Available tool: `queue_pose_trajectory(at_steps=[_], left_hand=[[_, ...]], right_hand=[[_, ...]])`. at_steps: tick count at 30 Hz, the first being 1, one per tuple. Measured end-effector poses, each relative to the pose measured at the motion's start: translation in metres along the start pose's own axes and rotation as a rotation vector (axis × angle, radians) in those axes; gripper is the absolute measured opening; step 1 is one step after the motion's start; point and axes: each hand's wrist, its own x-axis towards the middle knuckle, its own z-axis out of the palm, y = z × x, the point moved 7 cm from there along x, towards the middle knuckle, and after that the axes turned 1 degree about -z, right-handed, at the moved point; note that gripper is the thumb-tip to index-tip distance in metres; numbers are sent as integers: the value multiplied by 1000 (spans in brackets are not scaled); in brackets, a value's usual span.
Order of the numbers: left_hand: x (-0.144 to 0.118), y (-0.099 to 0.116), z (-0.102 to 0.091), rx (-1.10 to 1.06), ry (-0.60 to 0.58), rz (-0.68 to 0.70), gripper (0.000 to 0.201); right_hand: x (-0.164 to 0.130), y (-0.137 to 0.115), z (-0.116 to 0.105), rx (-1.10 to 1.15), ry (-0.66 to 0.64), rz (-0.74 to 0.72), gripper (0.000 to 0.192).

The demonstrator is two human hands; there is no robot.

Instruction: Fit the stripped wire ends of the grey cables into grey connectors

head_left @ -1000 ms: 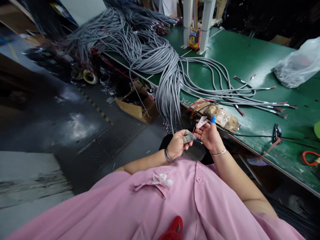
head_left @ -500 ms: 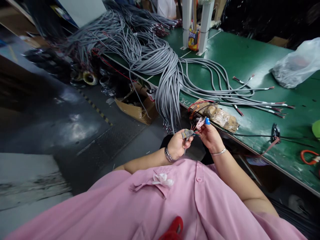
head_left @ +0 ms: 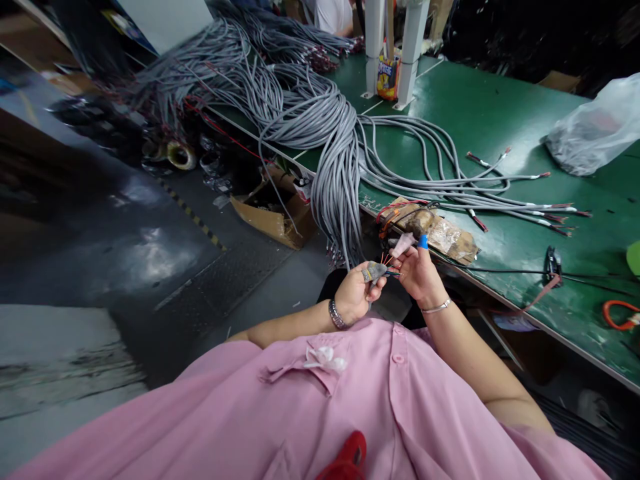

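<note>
My left hand (head_left: 353, 293) is closed around the stripped end of a grey cable, its grey-covered thumb pressing on it. Thin coloured wires (head_left: 387, 259), some orange-red and some dark, fan out beyond the thumb. Close by on the right is my right hand (head_left: 420, 275), wearing a blue finger cover (head_left: 423, 241) on the thumb. That thumb stands apart from the fingers, which are half curled beside the wires. A pale pink piece (head_left: 403, 245) sits at the index finger; I cannot tell whether it is a wrapping or a loose strip.
Grey cables (head_left: 340, 140) drape over the front edge of the green table (head_left: 500, 107). A taped wooden block (head_left: 440, 230) lies at that edge, just beyond my hands. An open cardboard box (head_left: 270, 223) stands below, left. A plastic bag (head_left: 595, 127) rests far right.
My right thumb has parted from the pink piece and moved slightly right. The pink piece now shows longer and points up and right. My left hand keeps its hold on the cable end.
</note>
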Motion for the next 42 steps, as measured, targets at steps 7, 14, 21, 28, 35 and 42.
queue_pose_trajectory(at_steps=[7,14,21,28,35,42], left_hand=[[-4,3,0,-118,42,-60,4],[-2,-3,11,-213,16,-177,7],[5,-9,13,-248,7,-204,11],[6,-13,12,-239,41,-209,11],[-1,-5,7,-119,12,-40,10],[-6,10,-4,168,60,241,26]], right_hand=[[-4,-7,3,-61,18,-38,23],[2,-3,-7,45,34,-59,29],[11,-1,-5,60,60,-76,29],[10,0,0,61,84,-120,33],[2,5,-3,42,21,-40,48],[-21,8,2,-255,-131,88,41]])
